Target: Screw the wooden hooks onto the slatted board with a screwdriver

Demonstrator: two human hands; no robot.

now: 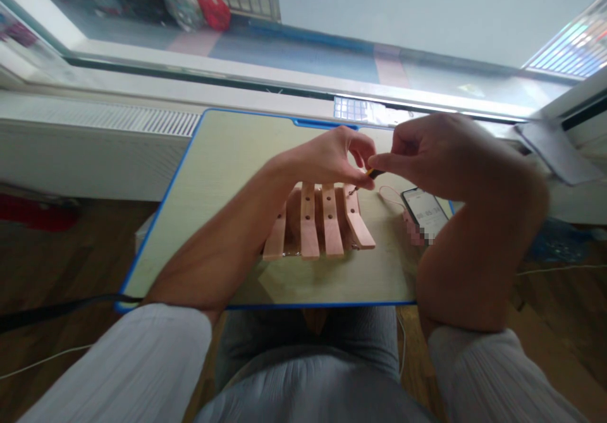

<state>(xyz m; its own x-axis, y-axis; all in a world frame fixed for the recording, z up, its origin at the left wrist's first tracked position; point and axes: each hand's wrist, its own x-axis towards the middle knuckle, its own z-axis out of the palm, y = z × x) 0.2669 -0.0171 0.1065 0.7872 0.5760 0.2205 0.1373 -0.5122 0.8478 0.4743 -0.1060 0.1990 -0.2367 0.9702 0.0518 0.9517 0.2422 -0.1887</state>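
Observation:
Several pale wooden slats (310, 236) with drilled holes lie side by side on a brown piece over the tabletop. The rightmost slat (359, 228) sits at an angle to the others. Above its far end, a small screwdriver (375, 173) with a yellow and black handle points down at a hole. My right hand (436, 151) grips the handle between thumb and fingers. From the other side, my left hand (334, 154) pinches low on the same screwdriver, thumb and index finger close to its shaft. My left forearm and wrist cover part of the leftmost slats.
A lit phone (425, 213) with a pink cord lies right of the slats, near my right forearm. The small table (227, 138) has a blue rim. Behind it are a window sill with a clear packet (358, 108) and a white radiator (118, 116).

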